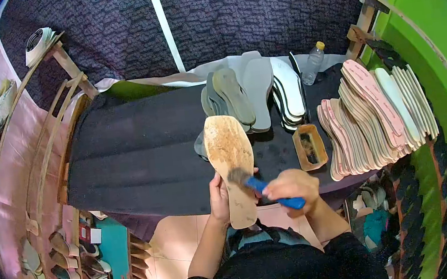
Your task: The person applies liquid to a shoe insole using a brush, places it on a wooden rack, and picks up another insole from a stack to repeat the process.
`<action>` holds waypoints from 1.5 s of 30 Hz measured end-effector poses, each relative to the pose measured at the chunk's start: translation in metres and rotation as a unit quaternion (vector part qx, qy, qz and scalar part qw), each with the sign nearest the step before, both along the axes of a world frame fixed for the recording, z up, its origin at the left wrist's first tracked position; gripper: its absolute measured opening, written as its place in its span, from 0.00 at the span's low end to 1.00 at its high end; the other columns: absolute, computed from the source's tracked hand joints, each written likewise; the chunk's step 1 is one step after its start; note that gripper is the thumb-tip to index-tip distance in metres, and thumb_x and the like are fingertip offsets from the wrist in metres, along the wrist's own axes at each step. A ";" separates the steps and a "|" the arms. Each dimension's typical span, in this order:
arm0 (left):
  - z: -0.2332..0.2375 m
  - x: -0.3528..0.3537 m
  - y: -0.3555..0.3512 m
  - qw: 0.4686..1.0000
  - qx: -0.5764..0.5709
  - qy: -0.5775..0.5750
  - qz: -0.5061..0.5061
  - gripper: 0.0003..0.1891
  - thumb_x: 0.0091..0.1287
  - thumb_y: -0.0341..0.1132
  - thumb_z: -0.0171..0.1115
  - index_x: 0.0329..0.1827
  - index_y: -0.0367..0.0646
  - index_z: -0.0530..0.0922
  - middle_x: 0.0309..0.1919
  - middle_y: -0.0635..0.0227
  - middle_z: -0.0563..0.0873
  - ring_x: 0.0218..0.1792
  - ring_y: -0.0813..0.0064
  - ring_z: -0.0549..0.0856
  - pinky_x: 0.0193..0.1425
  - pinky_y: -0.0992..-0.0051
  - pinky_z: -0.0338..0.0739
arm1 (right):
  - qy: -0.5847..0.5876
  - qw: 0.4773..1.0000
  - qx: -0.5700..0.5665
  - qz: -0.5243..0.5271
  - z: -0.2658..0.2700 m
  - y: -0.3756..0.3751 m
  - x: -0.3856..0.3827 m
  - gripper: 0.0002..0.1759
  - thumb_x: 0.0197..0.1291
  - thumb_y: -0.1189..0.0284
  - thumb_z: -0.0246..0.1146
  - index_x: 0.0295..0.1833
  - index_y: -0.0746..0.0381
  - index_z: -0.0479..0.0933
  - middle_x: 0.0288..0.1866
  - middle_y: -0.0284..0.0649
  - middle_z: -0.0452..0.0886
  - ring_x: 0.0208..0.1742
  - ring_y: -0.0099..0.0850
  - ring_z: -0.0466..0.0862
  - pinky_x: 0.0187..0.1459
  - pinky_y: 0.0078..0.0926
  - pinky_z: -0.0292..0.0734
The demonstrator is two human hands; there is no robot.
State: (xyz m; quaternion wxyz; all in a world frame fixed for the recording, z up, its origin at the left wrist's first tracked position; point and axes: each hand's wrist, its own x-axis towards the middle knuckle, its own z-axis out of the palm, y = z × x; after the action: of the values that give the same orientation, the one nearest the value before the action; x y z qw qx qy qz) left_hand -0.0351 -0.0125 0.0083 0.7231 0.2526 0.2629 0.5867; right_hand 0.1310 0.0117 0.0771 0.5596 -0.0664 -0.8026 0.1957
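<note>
A tan insole-shaped board (227, 139), stained brown over its upper part, is held upright in front of me. My left hand (219, 198) grips its narrower lower part, with the thumb at the left edge and fingertips at the right edge. In my right hand (295, 187) is a brush with a blue handle (292, 203), its dark bristles touching the middle of the board. A small open box (320, 155) with dark residue inside stands on the table, up and to the right of my right hand.
Grey and olive insoles (233, 95) and white ones (288, 89) lie on the dark table (129, 145). Stacks of pink and beige insoles (372, 99) stand at the right. A bottle with a yellow cap (313, 64) is behind. Racks of footwear parts flank both sides.
</note>
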 end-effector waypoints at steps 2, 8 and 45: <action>0.001 -0.001 -0.004 1.000 0.001 0.027 -0.015 0.35 0.68 0.57 0.21 0.64 0.39 0.62 0.52 0.53 0.77 0.34 0.62 0.82 0.38 0.69 0.79 | 0.007 0.998 0.009 -0.068 0.002 0.003 -0.004 0.07 0.49 0.72 0.59 0.33 0.64 0.78 0.29 0.43 0.83 0.28 0.34 0.83 0.27 0.25 0.74; -0.012 -0.003 0.003 0.997 0.045 -0.037 -0.053 0.34 0.68 0.57 0.23 0.67 0.41 0.59 0.54 0.52 0.75 0.34 0.59 0.83 0.42 0.62 0.78 | -0.017 0.997 0.025 0.074 -0.010 -0.005 -0.003 0.09 0.49 0.71 0.58 0.31 0.65 0.79 0.28 0.44 0.83 0.20 0.33 0.80 0.22 0.24 0.72; -0.020 -0.004 -0.003 0.995 0.039 -0.077 -0.055 0.26 0.70 0.48 0.28 0.68 0.48 0.53 0.55 0.47 0.74 0.47 0.60 0.80 0.45 0.66 0.79 | 0.057 0.998 -0.020 -0.016 0.001 0.009 -0.018 0.08 0.55 0.69 0.58 0.33 0.63 0.76 0.28 0.44 0.82 0.25 0.33 0.82 0.25 0.24 0.72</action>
State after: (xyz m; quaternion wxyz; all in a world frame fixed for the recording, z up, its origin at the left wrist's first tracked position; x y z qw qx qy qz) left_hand -0.0396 -0.0155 -0.0114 0.7621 0.2484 0.1689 0.5736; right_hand 0.1135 0.0211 0.0780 0.6058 -0.0791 -0.7642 0.2068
